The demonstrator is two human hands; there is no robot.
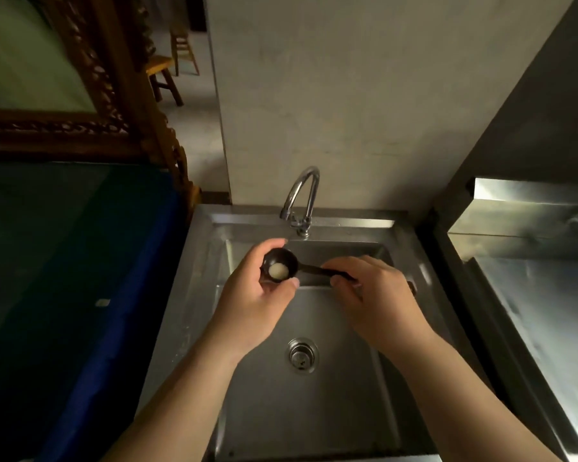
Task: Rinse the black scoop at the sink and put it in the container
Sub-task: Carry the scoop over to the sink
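So we've got the small black plastic scoop (281, 269) held over the square stainless steel sink (314, 395), just below the curved chrome faucet (302, 198). Our left hand (261, 301) cups the bowl end, fingers (274, 245) wrapped round its rim, and there's a pale whitish blob sitting inside. Our right hand (374, 295) pinches the thin handle, fingers closed on it. The round metal drain (301, 355) sits below between our forearms.

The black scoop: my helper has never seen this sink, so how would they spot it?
Over the steel sink, just below the curved tap, two hands meet. The black scoop spans them, the only dark utensil there, with a pale lump in its bowl.
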